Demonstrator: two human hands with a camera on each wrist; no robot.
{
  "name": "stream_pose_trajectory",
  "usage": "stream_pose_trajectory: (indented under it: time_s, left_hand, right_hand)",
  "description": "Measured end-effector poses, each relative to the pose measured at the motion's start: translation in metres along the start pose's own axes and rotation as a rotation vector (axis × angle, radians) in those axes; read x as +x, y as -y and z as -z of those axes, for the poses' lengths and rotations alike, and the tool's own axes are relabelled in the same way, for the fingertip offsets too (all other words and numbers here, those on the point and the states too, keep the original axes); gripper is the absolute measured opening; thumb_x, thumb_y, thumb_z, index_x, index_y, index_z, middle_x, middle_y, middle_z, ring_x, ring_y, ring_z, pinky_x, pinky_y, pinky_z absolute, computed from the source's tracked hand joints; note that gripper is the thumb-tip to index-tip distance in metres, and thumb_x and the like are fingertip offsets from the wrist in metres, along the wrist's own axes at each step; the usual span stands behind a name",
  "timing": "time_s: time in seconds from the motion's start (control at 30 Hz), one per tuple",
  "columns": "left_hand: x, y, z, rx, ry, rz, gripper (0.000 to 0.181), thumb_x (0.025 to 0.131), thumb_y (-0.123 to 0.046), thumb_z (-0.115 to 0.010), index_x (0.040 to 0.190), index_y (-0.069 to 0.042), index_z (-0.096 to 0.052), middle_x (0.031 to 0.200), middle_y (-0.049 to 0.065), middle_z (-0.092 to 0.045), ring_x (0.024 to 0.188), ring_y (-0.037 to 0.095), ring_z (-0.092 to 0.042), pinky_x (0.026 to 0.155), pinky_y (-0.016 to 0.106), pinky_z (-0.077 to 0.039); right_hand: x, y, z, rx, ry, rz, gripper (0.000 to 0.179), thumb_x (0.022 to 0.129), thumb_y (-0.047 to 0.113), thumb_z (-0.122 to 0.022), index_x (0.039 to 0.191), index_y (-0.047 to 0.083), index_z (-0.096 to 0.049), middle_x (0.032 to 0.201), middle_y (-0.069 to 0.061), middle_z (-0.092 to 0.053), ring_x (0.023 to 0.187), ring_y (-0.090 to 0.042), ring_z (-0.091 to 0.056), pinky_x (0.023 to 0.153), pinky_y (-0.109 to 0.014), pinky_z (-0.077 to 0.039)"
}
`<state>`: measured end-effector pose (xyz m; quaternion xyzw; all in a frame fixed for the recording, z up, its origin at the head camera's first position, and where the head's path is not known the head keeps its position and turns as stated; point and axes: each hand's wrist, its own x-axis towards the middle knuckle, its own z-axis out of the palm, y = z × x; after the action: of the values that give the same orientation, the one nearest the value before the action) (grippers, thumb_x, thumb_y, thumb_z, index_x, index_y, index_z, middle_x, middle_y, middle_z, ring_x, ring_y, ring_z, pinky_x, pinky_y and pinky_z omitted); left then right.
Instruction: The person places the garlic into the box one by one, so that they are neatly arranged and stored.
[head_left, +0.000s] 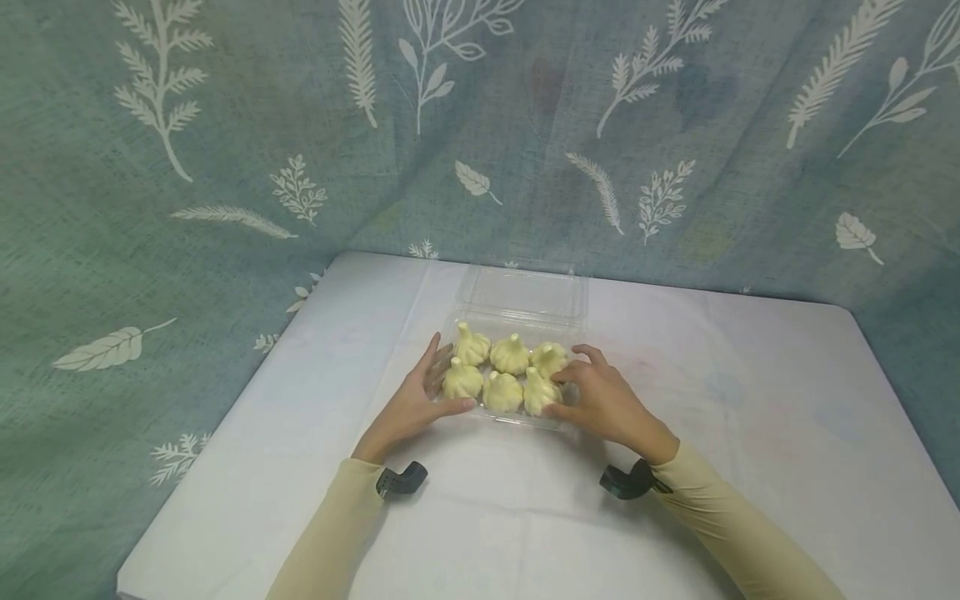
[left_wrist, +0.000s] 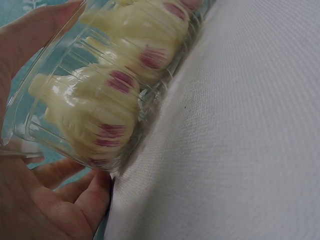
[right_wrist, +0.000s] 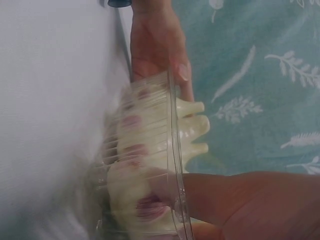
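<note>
Several pale yellow garlic bulbs point(head_left: 503, 392) with purple streaks on their sides sit in two rows in a clear plastic clamshell container point(head_left: 517, 419). My left hand point(head_left: 414, 408) holds the container's left end, its thumb along the front rim and its fingers round the side; the left wrist view shows those fingers low against the plastic wall. At the opposite end my right hand point(head_left: 607, 402) reaches inside and grips the front right garlic bulb point(head_left: 538, 392). Through the ribbed wall in the right wrist view, the right thumb point(right_wrist: 162, 186) presses that bulb. Its other fingers are mostly hidden there.
The container's hinged lid point(head_left: 525, 292) lies folded back towards the far edge. Under everything is a white cloth-covered table point(head_left: 750, 400). A teal curtain point(head_left: 480, 125) with white leaf prints hangs behind and at the sides.
</note>
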<state>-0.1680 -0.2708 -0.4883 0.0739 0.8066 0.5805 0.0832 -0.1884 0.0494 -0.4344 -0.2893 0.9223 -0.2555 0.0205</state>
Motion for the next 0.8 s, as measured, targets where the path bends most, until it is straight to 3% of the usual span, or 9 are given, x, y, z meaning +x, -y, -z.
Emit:
stream_pose_trajectory:
  time_s: [0.33, 0.5, 0.67, 0.8]
  left_hand:
    - [0.0005, 0.0020, 0.0005, 0.012, 0.003, -0.008, 0.127, 0.084, -0.034, -0.088, 0.168, -0.024, 0.007, 0.175, 0.006, -0.016, 0.161, 0.035, -0.022, 0.133, 0.049, -0.025]
    - [0.0006, 0.0008, -0.0002, 0.011, 0.004, -0.009, 0.127, 0.083, -0.035, -0.088, 0.168, -0.025, 0.006, 0.175, 0.006, -0.016, 0.161, 0.035, -0.023, 0.133, 0.049, -0.025]
    - [-0.0002, -0.0007, 0.0003, 0.018, 0.005, -0.014, 0.127, 0.084, -0.034, -0.088, 0.168, -0.024, 0.007, 0.175, 0.007, -0.015, 0.161, 0.036, -0.023, 0.132, 0.049, -0.025]
    - [-0.0009, -0.0018, 0.0010, 0.021, 0.007, -0.007, 0.126, 0.084, -0.034, -0.087, 0.167, -0.027, 0.007, 0.175, 0.007, -0.014, 0.161, 0.036, -0.022, 0.132, 0.048, -0.025]
  right_hand:
    - [-0.0020, -0.0002, -0.0004, -0.022, -0.037, 0.027, 0.038, 0.081, 0.030, -0.089, 0.110, 0.007, -0.079, 0.114, -0.011, -0.078, 0.144, -0.044, -0.046, 0.104, -0.067, -0.054]
    - [-0.0035, -0.0010, 0.0015, -0.012, -0.052, 0.047, 0.038, 0.080, 0.028, -0.089, 0.108, 0.006, -0.079, 0.113, -0.012, -0.078, 0.143, -0.045, -0.048, 0.109, -0.065, -0.052]
    - [-0.0034, -0.0024, 0.0045, 0.042, -0.044, 0.052, 0.037, 0.081, 0.023, -0.088, 0.110, 0.002, -0.078, 0.116, -0.014, -0.076, 0.143, -0.047, -0.048, 0.118, -0.063, -0.045]
    - [-0.0021, -0.0036, 0.0083, 0.091, -0.040, 0.064, 0.038, 0.084, 0.020, -0.087, 0.113, -0.001, -0.076, 0.119, -0.016, -0.075, 0.137, -0.047, -0.052, 0.118, -0.060, -0.046]
